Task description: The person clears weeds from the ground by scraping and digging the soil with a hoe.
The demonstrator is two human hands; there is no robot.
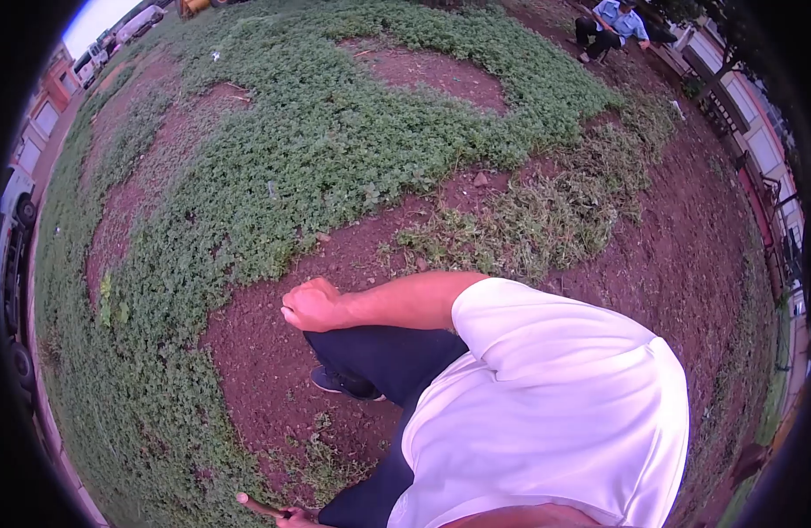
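I am keeping my shoe (342,383) on the bare soil (251,352), and I am using it as my marker for everything around me. Just above it in the view, my right hand (313,304) is curling into a fist beside the knee of my dark trousers (379,352). Its fingers are folding in fully; I am seeing nothing poking out of them, but I cannot tell whether something small is hiding inside.

Well below the shoe and to its left, at the bottom edge of the view, my left hand (295,519) is closing its fingers around a wooden stick (260,507). The pale, rounded end of the stick is pointing away from my trousers, over the edge of the green plants (308,132); its other end is hiding from me, partly past the view's edge.

The plants are spreading left of the shoe and far above it. Up and to the right of the shoe, limp, paler cuttings (546,211) are lying in a loose heap on the soil. Much farther off in that same direction, a person (609,25) in a light blue shirt is sitting.
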